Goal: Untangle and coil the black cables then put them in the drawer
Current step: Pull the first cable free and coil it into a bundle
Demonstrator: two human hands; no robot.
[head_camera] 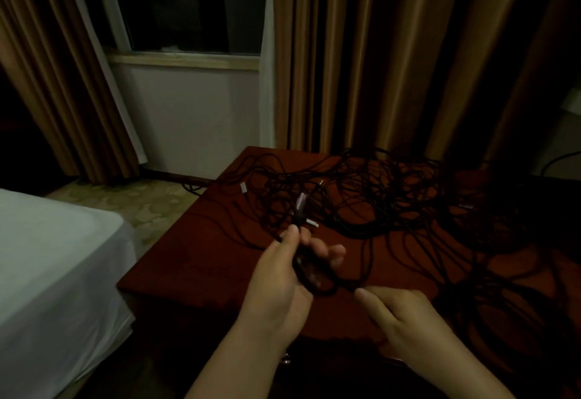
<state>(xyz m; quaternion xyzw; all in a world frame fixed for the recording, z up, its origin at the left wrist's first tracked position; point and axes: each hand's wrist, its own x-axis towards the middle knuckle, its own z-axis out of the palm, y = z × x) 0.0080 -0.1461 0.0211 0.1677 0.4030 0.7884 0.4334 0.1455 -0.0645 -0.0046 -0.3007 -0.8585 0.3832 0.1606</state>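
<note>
Coiled: one small coil (314,276), gripped by left hand (283,276).
Right hand (399,313): pinching its strand.
Left: tangled cables (393,197) on table (195,260); drawer unseen.

both forearms reach forward from the bottom of the view. the left hand (283,276) is raised, back toward the camera, thumb pressed toward the curled fingers (330,252), pinching and gripping a small coil of black cable (311,276). the right hand (405,317) sits lower and just beside it, palm down, thumb and forefinger pinching a strand.
</note>
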